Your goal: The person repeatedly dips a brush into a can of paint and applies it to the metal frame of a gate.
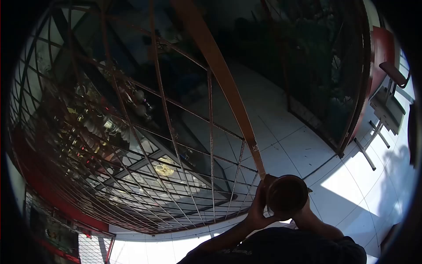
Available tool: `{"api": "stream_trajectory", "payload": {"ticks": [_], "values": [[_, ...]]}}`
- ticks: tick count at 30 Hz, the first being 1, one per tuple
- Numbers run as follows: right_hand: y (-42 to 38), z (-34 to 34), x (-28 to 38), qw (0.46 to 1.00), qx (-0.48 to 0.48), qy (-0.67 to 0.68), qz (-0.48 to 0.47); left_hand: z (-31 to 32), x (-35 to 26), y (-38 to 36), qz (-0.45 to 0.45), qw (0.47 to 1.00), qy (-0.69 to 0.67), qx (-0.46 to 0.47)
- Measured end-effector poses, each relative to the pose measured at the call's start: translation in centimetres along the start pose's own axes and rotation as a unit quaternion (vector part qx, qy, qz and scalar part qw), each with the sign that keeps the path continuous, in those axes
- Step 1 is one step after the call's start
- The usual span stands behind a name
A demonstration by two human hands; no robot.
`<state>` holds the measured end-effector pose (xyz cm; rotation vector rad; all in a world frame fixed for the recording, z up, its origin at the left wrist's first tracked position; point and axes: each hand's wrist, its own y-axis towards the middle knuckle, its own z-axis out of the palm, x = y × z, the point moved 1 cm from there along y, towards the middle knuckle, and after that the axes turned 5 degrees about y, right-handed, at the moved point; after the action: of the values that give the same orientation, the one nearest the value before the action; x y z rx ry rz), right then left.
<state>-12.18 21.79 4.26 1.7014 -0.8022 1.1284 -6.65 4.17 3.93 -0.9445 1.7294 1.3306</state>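
Observation:
A round brown pot [288, 196], dark inside, is held upright in front of my body and seen from above. My left hand [259, 209] wraps around its left side, with the thumb below the near rim. On the other side my right hand [303, 214] grips the pot from the lower right; its fingers are mostly hidden behind the vessel. The lower end of a brown metal gate edge [246, 127] shows just beyond the pot and overlaps its rim in this view.
A metal grille [167, 114] fills the left side, with a glass display case [176, 176] behind it. A dark glass door [325, 79] stands beyond a white tiled floor [272, 149]. Chair-like furniture [389, 108] is at the far right.

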Motion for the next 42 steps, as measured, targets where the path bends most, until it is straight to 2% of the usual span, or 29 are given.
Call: {"api": "stream_trajectory", "payload": {"ticks": [1,2,4,6,8,10,11,12,14,17,20,23,26,27,28,30,31,34,37,40,42], "values": [[-0.1,-0.6,-1.0,0.999,-0.017,0.035,0.005,0.1,0.1,0.7,-0.011,1.0,-0.018,0.004],[-0.1,-1.0,-2.5,0.984,-0.036,0.162,0.065,0.4,0.7,1.3,-0.031,0.999,0.0,0.006],[0.2,-1.7,-4.9,0.869,-0.102,0.441,0.199,1.1,1.1,2.4,-0.059,0.998,0.015,0.011],[0.6,-2.5,-7.0,0.792,-0.127,0.532,0.271,2.0,2.3,3.5,-0.053,0.999,0.002,0.007],[1.1,-3.3,-7.8,0.757,-0.134,0.572,0.285,3.0,3.2,4.2,-0.072,0.997,-0.026,0.006],[2.0,-4.0,-9.1,0.759,-0.12,0.579,0.273,4.3,4.0,4.7,-0.064,0.997,-0.047,-0.001],[2.0,-4.4,-10.0,0.759,-0.115,0.582,0.268,5.2,4.2,5.0,-0.048,0.994,-0.099,-0.009],[2.3,-4.4,-12.9,0.747,-0.135,0.589,0.278,5.7,3.9,5.6,-0.036,0.994,-0.103,-0.007],[2.7,-4.9,-17.9,0.785,-0.16,0.515,0.305,6.8,3.4,6.5,-0.019,0.994,-0.109,-0.007],[4.0,-4.9,-21.4,0.797,-0.191,0.487,0.302,7.3,3.4,7.4,-0.01,0.994,-0.106,-0.026],[4.3,-5.4,-15.2,0.81,-0.178,0.468,0.304,7.4,3.2,8.1,0.003,0.994,-0.097,-0.046],[5.7,-4.8,-17.5,0.804,-0.181,0.495,0.276,6.5,2.9,7.4,0.001,0.995,-0.079,-0.062],[5.3,-3.4,-14.6,0.798,-0.175,0.537,0.211,4.5,1.3,6.9,0.0,0.998,-0.044,-0.051],[5.0,-3.0,-12.7,0.787,-0.186,0.544,0.222,3.5,0.5,6.5,0.006,1.0,0.0,-0.026],[5.2,-2.7,-11.0,0.815,-0.206,0.499,0.211,2.9,0.1,6.3,0.023,0.999,-0.018,-0.031],[5.7,-2.5,-7.0,0.837,-0.268,0.425,0.217,1.7,0.5,5.6,0.057,0.996,-0.048,-0.05],[6.2,-2.7,-5.4,0.847,-0.299,0.395,0.196,1.1,0.6,5.2,0.073,0.993,-0.059,-0.064],[6.7,-4.9,-4.3,0.902,-0.308,0.286,0.101,-1.8,-0.7,5.5,0.175,0.98,-0.018,-0.09],[6.9,-6.4,-1.5,0.913,-0.332,0.232,0.044,-4.2,-0.4,4.6,0.229,0.967,0.031,-0.111],[6.5,-5.8,0.7,0.917,-0.346,0.194,0.028,-5.2,0.1,3.5,0.234,0.958,0.076,-0.146],[6.2,-3.4,0.5,0.918,-0.324,0.224,0.037,-5.4,0.6,2.6,0.224,0.96,0.055,-0.158]]}}
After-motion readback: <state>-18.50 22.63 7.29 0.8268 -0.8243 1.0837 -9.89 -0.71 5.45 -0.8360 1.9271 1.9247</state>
